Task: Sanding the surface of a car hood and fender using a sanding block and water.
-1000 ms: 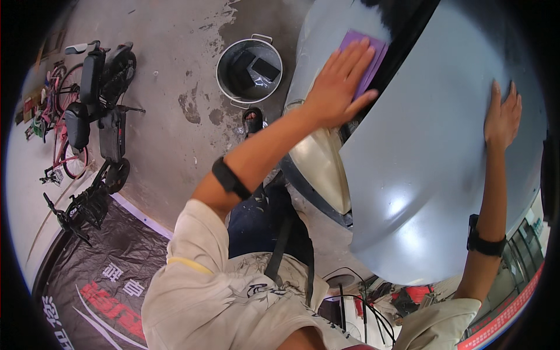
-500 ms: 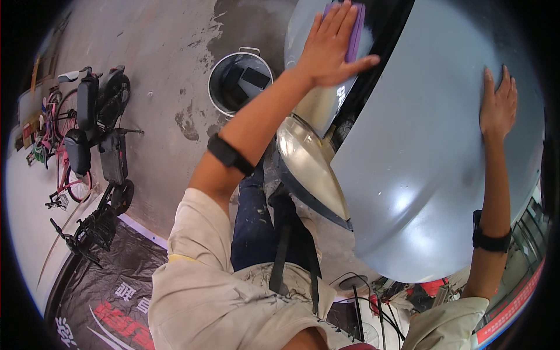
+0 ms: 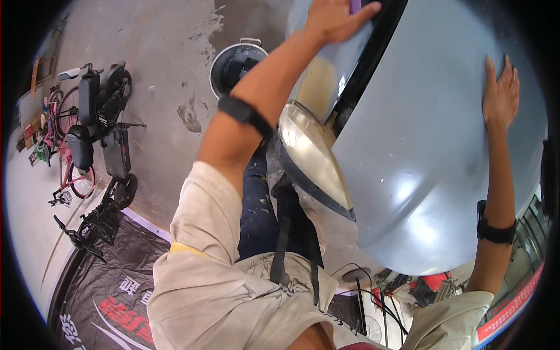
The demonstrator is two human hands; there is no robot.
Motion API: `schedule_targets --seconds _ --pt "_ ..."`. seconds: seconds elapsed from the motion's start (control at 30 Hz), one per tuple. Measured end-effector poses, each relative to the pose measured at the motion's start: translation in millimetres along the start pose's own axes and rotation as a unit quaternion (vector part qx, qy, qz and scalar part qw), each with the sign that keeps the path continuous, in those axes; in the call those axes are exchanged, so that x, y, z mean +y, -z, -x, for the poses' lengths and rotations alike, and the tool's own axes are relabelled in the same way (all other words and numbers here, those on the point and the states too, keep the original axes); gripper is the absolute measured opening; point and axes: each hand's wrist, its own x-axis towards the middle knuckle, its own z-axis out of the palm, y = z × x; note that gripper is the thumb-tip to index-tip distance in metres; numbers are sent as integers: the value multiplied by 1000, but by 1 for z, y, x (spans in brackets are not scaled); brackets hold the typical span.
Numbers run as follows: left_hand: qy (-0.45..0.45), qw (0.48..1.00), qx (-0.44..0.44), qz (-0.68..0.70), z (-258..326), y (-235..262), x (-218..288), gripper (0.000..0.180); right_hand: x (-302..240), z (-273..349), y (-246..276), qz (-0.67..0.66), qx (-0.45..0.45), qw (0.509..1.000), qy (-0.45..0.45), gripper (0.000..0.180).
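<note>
The left hand [image 3: 335, 22] reaches over the car fender [image 3: 329, 71], thumb spread, a sliver of purple pad [image 3: 355, 6] showing beside it at the top edge; its fingers run out of view, so its grip cannot be told. The right hand [image 3: 501, 98] rests flat on the blue-grey hood [image 3: 414, 140], fingers parted, grasping nothing. White and red characters [image 3: 119, 308] mark the dark sheet [image 3: 133, 244] at lower left; pale print lines a red strip [image 3: 516, 304] at lower right

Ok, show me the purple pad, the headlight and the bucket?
Purple pad [image 3: 355, 6]: head view, its visible lower end.
Headlight [image 3: 311, 153]: head view, middle of its lens.
Bucket [image 3: 219, 69]: head view, left inner wall.
</note>
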Motion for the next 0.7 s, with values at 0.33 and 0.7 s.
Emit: schedule_targets --seconds 0.33,0.7 --pt "-66 997 -40 8 157 3 29 97 22 2 -3 27 -6 1000 -11 87" --pt "-131 989 -63 25 159 -1 53 93 40 -5 -9 13 17 1000 17 85"
